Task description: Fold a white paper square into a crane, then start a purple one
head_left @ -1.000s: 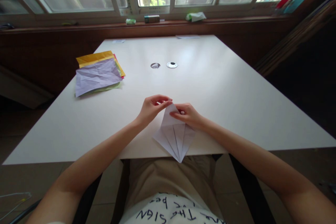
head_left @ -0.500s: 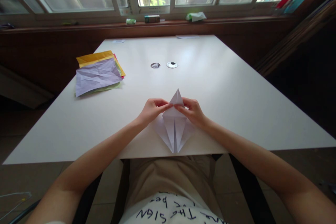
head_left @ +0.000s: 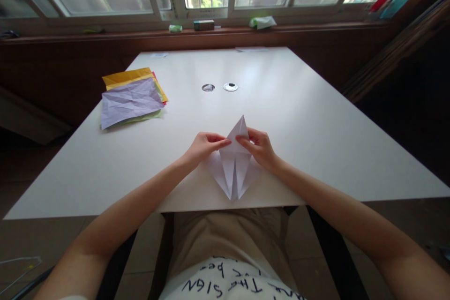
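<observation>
A folded sheet of white paper (head_left: 232, 161) is held just above the near edge of the table. It is a long diamond, with one point away from me and two narrow points, split by a slit, toward me. My left hand (head_left: 207, 146) pinches its left edge between thumb and fingers. On the opposite edge my right hand (head_left: 259, 147) grips it, thumb on top and fingers behind. The underside of the paper and the fingertips behind it are hidden.
On the white table (head_left: 316, 150), a stack of coloured papers (head_left: 131, 98) lies at the left, crumpled lilac on top. Two round cable holes (head_left: 230, 87) are set in the tabletop. Small packets and a box (head_left: 204, 25) stand on the window sill.
The far point of the folded paper has tilted slightly right and away from me. My right thumb has shifted a little right along it; my left hand has barely moved.
</observation>
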Demonstrator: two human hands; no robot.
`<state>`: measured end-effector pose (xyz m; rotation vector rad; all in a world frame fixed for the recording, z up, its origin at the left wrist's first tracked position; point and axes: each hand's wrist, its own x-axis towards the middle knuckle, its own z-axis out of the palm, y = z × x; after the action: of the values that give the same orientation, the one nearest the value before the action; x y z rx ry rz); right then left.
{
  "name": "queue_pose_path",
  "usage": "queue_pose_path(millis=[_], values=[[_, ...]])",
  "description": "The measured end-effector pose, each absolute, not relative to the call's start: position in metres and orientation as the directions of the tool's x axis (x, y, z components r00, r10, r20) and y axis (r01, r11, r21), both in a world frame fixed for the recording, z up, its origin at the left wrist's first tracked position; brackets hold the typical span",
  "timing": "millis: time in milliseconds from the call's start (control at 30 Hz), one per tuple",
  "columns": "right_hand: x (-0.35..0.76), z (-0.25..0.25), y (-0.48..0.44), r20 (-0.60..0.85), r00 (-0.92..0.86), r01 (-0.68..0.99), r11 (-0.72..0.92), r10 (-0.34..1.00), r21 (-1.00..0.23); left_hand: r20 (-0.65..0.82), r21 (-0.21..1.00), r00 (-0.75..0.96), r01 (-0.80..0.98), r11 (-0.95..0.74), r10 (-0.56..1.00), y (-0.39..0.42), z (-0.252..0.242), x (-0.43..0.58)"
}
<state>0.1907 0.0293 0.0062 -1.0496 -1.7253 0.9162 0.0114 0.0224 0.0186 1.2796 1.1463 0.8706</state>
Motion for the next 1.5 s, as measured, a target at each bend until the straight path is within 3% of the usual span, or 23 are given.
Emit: queue_pose_path(millis=[600,1500], values=[[0.1903,0.0054,0.0298,0.332,-0.229,0.272,0.388,0.915,-0.881,-0.213,0.971,0.237,0.159,0.178,0.948,0.0218,0.0209,0.0108],[0.1904,0.0067,0.0283,0.335,-0.24,0.283,0.396,0.911,-0.874,-0.185,0.974,0.171,0.165,0.157,0.968,0.02,0.022,0.0136]])
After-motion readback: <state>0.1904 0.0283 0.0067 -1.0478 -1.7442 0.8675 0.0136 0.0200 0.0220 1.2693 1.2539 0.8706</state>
